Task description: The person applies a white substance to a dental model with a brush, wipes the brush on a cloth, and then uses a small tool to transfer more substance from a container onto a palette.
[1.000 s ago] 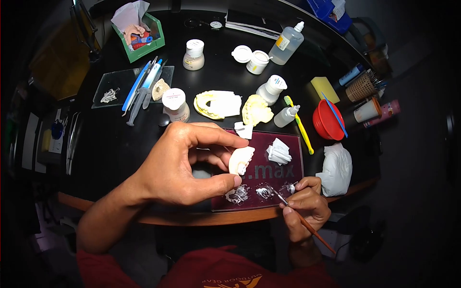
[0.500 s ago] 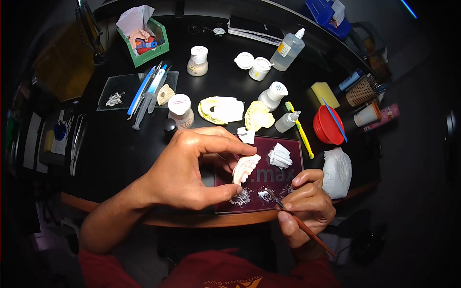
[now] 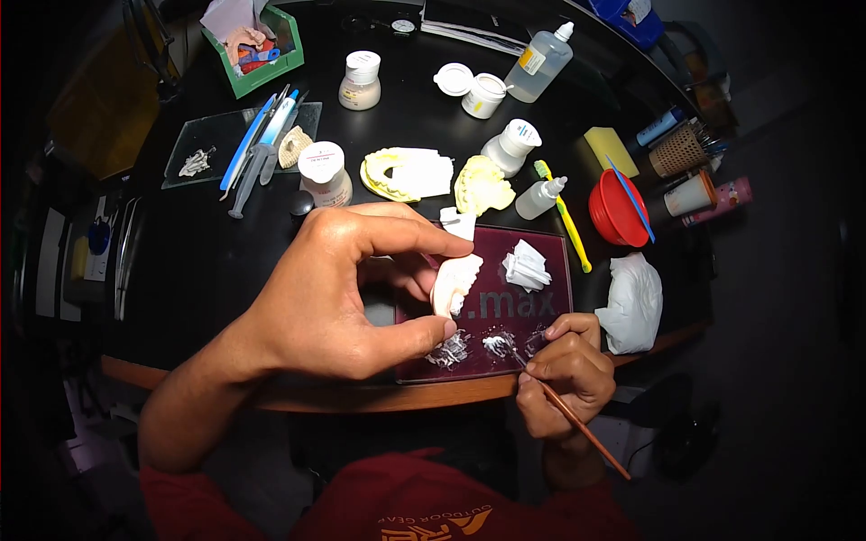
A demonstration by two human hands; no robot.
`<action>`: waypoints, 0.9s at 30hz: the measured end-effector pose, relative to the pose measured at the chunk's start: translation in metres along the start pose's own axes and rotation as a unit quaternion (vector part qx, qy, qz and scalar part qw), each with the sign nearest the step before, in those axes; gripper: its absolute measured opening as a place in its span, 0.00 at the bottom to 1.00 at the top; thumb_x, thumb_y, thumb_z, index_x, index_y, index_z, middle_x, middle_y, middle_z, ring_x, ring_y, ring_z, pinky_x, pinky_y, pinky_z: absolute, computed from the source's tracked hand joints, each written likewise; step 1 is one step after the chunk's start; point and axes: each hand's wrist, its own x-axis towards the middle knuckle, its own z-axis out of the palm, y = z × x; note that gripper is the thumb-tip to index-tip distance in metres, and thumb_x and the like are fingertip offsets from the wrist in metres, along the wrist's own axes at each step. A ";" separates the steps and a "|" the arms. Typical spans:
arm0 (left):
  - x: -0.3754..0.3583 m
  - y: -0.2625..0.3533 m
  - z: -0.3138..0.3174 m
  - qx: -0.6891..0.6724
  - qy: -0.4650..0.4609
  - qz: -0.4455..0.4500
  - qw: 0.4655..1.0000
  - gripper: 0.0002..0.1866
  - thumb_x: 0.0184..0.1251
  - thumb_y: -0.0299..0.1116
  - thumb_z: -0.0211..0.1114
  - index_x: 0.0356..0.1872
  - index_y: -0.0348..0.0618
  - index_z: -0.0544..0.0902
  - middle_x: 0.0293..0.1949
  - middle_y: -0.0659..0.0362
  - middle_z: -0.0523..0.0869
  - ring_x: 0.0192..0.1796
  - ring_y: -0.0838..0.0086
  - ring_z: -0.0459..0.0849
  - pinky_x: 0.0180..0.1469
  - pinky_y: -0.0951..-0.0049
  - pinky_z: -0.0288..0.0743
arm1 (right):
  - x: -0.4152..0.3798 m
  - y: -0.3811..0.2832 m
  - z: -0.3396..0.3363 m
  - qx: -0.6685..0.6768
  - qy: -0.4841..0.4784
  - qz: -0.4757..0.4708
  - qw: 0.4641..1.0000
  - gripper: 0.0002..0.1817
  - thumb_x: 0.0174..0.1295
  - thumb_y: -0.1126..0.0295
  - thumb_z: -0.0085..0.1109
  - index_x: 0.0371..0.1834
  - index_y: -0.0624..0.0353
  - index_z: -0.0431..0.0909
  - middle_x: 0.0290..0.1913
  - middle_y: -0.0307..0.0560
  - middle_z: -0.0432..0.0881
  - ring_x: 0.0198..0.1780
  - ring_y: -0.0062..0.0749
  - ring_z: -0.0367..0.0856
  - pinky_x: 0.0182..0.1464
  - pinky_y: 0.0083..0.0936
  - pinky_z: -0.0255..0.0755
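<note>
Nearest, just inside the wooden front edge of the desk [image 3: 451,394], the right hand [image 3: 568,370] grasps a thin brush [image 3: 586,428] like a pen, its handle slanting back toward the person and its tip down beside a small heap of white paste [image 3: 496,344]; whether the bristles touch the paste is too small to tell. To the left of that hand, the left hand [image 3: 334,298] pinches a pale dental model [image 3: 449,284] between thumb and fingers, raised above the dark red plate [image 3: 487,261] with its row of teeth facing the right hand. The step in hand looks like brush work at the paste with the model kept ready; a move from here would seem to call for a light, steady brush grip and a model held without slipping. A second white smear [image 3: 448,350] lies under the left thumb, and folded white paper [image 3: 526,267] sits beyond the right hand, with a white wad [image 3: 633,302] to its right. Past the left hand's fingertips are a small white block [image 3: 457,222] and two yellowish casts, one flat [image 3: 426,171] and one rounded [image 3: 483,185], while a white-lidded jar [image 3: 323,176] stands behind the knuckles. Beyond the right hand come a dropper bottle [image 3: 539,198], a yellow toothbrush [image 3: 568,216] and a red bowl [image 3: 613,216]; farthest from both hands are an open pot [image 3: 483,96], a clear bottle [image 3: 541,63] and, on the left, a green bin [image 3: 271,81]
</note>
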 end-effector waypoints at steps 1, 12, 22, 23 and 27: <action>0.000 -0.001 0.000 -0.002 0.000 -0.003 1.000 0.29 0.55 0.20 0.80 0.61 0.30 0.87 0.51 0.50 0.87 0.50 0.73 0.89 0.53 0.73 0.87 | -0.002 0.001 0.002 0.013 -0.001 0.000 1.000 0.09 0.38 0.80 0.62 0.24 0.56 0.78 0.22 0.38 0.78 0.32 0.33 0.69 0.50 0.35 0.68; 0.001 0.002 -0.005 -0.041 0.016 -0.036 0.998 0.28 0.59 0.19 0.79 0.63 0.27 0.84 0.53 0.50 0.87 0.52 0.74 0.89 0.57 0.73 0.87 | -0.006 0.003 0.002 0.020 0.032 0.007 0.999 0.09 0.37 0.78 0.62 0.24 0.56 0.76 0.22 0.38 0.76 0.32 0.34 0.67 0.42 0.32 0.66; 0.003 0.003 -0.010 -0.222 -0.009 -0.109 0.969 0.28 0.64 0.17 0.76 0.66 0.23 0.80 0.57 0.44 0.89 0.57 0.68 0.90 0.60 0.71 0.88 | -0.009 0.004 0.008 0.027 0.071 0.002 0.997 0.08 0.40 0.76 0.64 0.26 0.57 0.78 0.22 0.39 0.77 0.33 0.35 0.68 0.44 0.33 0.67; 0.003 0.004 -0.010 -0.227 -0.008 -0.110 0.968 0.28 0.64 0.17 0.76 0.66 0.22 0.80 0.57 0.43 0.88 0.58 0.68 0.90 0.61 0.70 0.88 | -0.009 0.004 0.008 0.026 0.071 0.000 0.997 0.08 0.40 0.76 0.64 0.26 0.57 0.78 0.22 0.39 0.77 0.33 0.34 0.68 0.44 0.33 0.67; 0.003 0.006 -0.010 -0.235 -0.007 -0.106 0.966 0.28 0.64 0.17 0.75 0.66 0.22 0.80 0.57 0.43 0.88 0.58 0.67 0.89 0.61 0.70 0.88 | -0.010 0.004 0.009 0.022 0.075 0.003 0.997 0.07 0.41 0.76 0.64 0.26 0.57 0.78 0.22 0.39 0.77 0.32 0.34 0.68 0.44 0.34 0.68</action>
